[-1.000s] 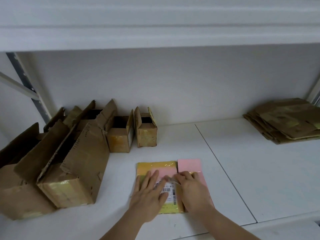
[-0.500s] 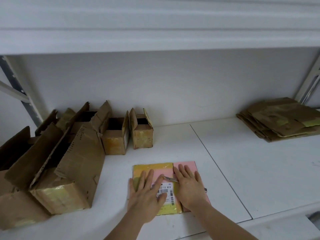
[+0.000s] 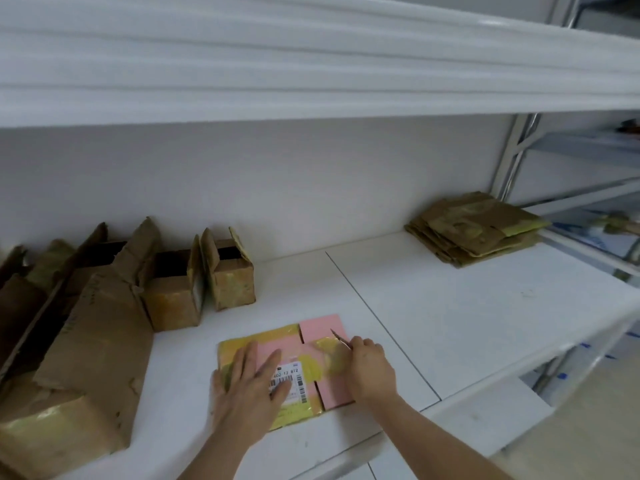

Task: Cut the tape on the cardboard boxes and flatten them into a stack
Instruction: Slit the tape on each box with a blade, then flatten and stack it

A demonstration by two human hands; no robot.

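Observation:
A flattened pink cardboard box (image 3: pixel 320 329) wrapped in yellowish tape, with a white barcode label, lies on the white shelf in front of me. My left hand (image 3: pixel 246 393) presses flat on its left half, fingers spread. My right hand (image 3: pixel 369 367) rests on its right half, closed around a small blade (image 3: pixel 338 337) whose tip points up and left over the pink flap. Open brown boxes (image 3: pixel 228 271) with raised flaps stand in a row at the left. A stack of flattened boxes (image 3: pixel 474 230) sits at the back right.
The white shelf (image 3: pixel 467 317) has a seam running diagonally just right of the pink box. Another shelf board overhangs above. A metal rack upright (image 3: pixel 509 157) stands at the far right, and the shelf's front edge drops to the floor at lower right.
My right hand has closed around the blade and slid to the box's right side. My left hand stays flat. The view has swung right, showing more of the rack.

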